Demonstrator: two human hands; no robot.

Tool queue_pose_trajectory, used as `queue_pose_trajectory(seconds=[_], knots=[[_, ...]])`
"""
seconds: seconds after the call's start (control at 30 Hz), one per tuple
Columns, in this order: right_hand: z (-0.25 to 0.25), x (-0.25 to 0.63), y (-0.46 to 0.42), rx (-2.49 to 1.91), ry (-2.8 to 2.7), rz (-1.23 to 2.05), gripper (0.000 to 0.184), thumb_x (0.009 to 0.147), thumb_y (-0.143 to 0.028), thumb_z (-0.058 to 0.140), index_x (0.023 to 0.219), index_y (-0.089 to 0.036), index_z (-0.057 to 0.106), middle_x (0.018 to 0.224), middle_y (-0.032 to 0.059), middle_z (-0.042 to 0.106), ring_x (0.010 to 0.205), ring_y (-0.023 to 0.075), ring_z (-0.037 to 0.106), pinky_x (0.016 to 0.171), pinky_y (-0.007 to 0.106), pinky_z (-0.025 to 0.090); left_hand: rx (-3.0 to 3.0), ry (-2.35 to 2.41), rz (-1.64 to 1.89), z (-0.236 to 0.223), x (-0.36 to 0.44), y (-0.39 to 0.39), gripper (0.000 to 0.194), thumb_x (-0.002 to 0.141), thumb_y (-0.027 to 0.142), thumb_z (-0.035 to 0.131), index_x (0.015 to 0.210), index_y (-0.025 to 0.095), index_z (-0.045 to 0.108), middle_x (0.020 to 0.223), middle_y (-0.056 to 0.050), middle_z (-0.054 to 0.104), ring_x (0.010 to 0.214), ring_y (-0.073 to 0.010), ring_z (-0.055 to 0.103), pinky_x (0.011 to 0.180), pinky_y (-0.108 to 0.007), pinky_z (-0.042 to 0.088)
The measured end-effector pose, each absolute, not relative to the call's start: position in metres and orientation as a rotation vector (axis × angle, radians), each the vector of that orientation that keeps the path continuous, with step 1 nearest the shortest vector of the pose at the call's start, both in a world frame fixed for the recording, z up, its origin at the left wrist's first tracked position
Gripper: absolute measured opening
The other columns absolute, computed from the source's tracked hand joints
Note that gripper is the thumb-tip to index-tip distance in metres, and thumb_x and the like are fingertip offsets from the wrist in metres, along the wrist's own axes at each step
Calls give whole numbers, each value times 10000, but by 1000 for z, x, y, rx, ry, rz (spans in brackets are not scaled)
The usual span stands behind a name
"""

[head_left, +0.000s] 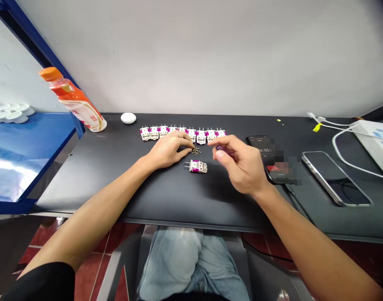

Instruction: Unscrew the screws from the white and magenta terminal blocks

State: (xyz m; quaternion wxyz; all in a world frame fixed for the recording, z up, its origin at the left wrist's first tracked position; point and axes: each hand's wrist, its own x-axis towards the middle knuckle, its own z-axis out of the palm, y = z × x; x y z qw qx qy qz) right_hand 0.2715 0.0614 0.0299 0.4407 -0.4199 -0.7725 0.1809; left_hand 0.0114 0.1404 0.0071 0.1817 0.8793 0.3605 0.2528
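My left hand (170, 149) rests on the black table (166, 196), its fingertips pinching at a small pile of brass screws (195, 151). My right hand (239, 164) hovers just right of the pile, fingers curled around a small dark purple tool (220, 148), likely a screwdriver handle. A single white and magenta plug part (196, 166) lies on its side between the two hands. Behind them stands a row of several similar plug parts (182, 133), partly hidden by my left hand.
An orange drink bottle (72, 100) leans at the back left beside a white round object (128, 118). A phone showing a timer (268, 158) and a second phone (335, 178) lie to the right. White cables and a box (371, 140) sit far right. A blue shelf (22, 146) stands left.
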Motion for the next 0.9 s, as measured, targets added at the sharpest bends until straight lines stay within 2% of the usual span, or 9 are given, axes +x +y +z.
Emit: queue_pose_trajectory(seconds=[0.03,0.1,0.17,0.23,0.37,0.47,0.63,0.73,0.9], knots=[[31,271,62,-1107,-2031,456,176,1107,-381,675,1185,-258,774,829,-7,753,681,185,713,659,341,591,2486,1023,708,6,11,140,232,1096,242,696,1165,253,918,1268,-92,866,1224,-294,803,1109,-466,642],[32,270,63,-1206,-2230,416,210,1039,-439,785,1135,-255,755,955,22,807,774,217,758,715,361,601,2490,1018,704,5,11,140,234,1094,244,697,1176,255,917,1261,-90,863,1210,-289,806,1104,-460,647],[31,269,64,-1282,-2387,355,322,978,-488,865,1177,-259,757,1167,63,837,846,248,785,734,383,604,2486,1011,706,5,11,141,228,1091,249,705,1183,251,913,1269,-90,858,1209,-285,806,1109,-454,647],[28,268,64,-1328,-2486,327,347,977,-483,866,1230,-270,762,1260,76,833,835,251,781,724,391,596,2473,1003,722,5,11,141,216,1083,261,719,1192,241,905,1284,-94,851,1212,-285,804,1111,-451,644],[25,270,66,-1275,-2463,378,235,1022,-400,772,1210,-259,774,1188,71,863,896,261,805,794,392,619,2444,980,781,7,9,141,222,1075,260,713,1213,212,881,1283,-106,836,1197,-277,792,1072,-427,637],[26,275,73,-1243,-2278,414,265,995,-449,771,1143,-232,800,1103,83,881,876,261,804,820,398,641,2423,1047,817,9,9,142,238,1070,247,699,1238,213,865,1290,-101,818,1030,-234,771,958,-388,625],[32,300,93,-1700,-1774,190,369,928,-540,817,1116,-226,861,942,93,879,814,300,794,872,458,656,2432,1205,812,12,7,142,260,1078,250,676,1273,236,847,1274,-84,791,801,-181,661,855,-365,577],[34,319,102,-2010,-1614,53,389,970,-525,765,1204,-228,857,995,126,887,1002,382,836,1000,522,644,2464,1227,769,14,6,140,258,1086,264,662,1274,240,837,1343,-88,781,817,-185,682,848,-363,573],[31,323,106,-2230,-1698,79,476,1009,-562,712,1349,-264,859,1170,170,907,1112,457,841,950,556,636,2548,1226,726,17,5,138,241,1095,279,644,1251,244,824,1386,-92,789,913,-213,744,832,-365,569]])
